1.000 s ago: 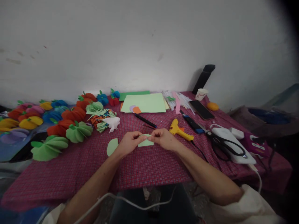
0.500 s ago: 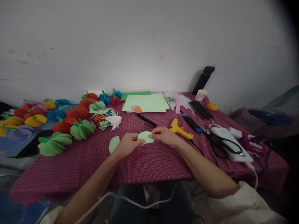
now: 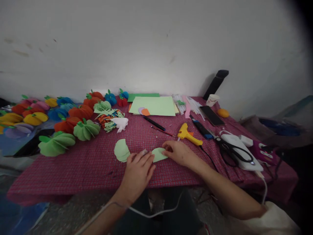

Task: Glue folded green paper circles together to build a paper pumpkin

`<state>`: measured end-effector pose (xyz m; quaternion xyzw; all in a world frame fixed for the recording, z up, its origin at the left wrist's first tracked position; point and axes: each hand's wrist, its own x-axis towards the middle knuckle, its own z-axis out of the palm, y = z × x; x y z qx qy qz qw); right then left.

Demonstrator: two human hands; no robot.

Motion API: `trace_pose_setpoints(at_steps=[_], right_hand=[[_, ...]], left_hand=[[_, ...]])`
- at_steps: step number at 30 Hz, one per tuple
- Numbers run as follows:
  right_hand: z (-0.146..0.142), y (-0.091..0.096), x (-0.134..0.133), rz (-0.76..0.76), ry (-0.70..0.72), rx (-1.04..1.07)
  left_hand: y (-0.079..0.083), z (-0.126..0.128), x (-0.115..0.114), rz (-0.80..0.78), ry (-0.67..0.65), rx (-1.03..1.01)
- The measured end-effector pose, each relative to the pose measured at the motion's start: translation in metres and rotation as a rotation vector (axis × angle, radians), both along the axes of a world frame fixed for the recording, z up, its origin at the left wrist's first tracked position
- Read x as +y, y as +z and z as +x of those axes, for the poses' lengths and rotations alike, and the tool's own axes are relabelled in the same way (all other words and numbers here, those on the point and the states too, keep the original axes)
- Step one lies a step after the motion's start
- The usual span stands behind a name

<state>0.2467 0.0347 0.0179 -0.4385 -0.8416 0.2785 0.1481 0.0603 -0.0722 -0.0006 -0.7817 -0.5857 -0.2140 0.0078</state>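
A light green folded paper half circle lies at the front middle of the table. My right hand pinches its right end between thumb and fingers. Across its left end rests my left hand, palm down with fingers stretched out, touching the paper. To the left of that hand lie overlapping light green paper pieces, their lower right part close to my fingertips. Just beyond my right hand is a yellow glue gun, its nozzle pointing left.
Finished paper pumpkins crowd the left side. Paper scraps, a sheet stack and a black pen are farther back. On the right are a cutter knife, scissors, a phone and a paper cup.
The half circle has come down toward me, onto the tabletop. My left hand has gone from pinching it to lying flat on its left end. My right hand has moved slightly right and nearer.
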Motion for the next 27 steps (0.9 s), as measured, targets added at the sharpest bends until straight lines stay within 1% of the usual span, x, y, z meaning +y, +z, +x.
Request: trace_pose_setpoints(at_steps=[2, 3, 5, 6, 9, 11, 19, 22, 27], right_hand=[[0.002, 0.003, -0.01, 0.21, 0.043, -0.1], [0.004, 0.003, -0.015, 0.272, 0.088, -0.109], [0.007, -0.001, -0.027, 0.328, 0.19, -0.092], [0.008, -0.004, -0.033, 0.342, 0.214, -0.091], [0.011, -0.015, -0.046, 0.347, 0.24, -0.138], [0.013, -0.02, -0.051, 0.34, 0.253, -0.175], [0.025, -0.025, -0.049, 0.369, 0.313, -0.212], [0.028, -0.022, -0.048, 0.338, 0.318, -0.223], [0.029, -0.006, -0.043, 0.276, 0.332, -0.183]], left_hand=[[-0.005, 0.008, -0.004, -0.007, -0.033, 0.057], [-0.007, 0.011, -0.006, -0.015, -0.051, 0.08], [-0.01, 0.013, -0.006, -0.038, -0.083, 0.111], [-0.011, 0.013, -0.006, -0.053, -0.093, 0.119], [-0.013, 0.014, -0.006, -0.103, -0.102, 0.12], [-0.014, 0.014, -0.005, -0.13, -0.103, 0.12], [-0.014, 0.01, -0.009, -0.13, -0.117, 0.159], [-0.014, 0.008, -0.011, -0.131, -0.126, 0.177], [-0.01, 0.006, -0.01, -0.126, -0.13, 0.173]])
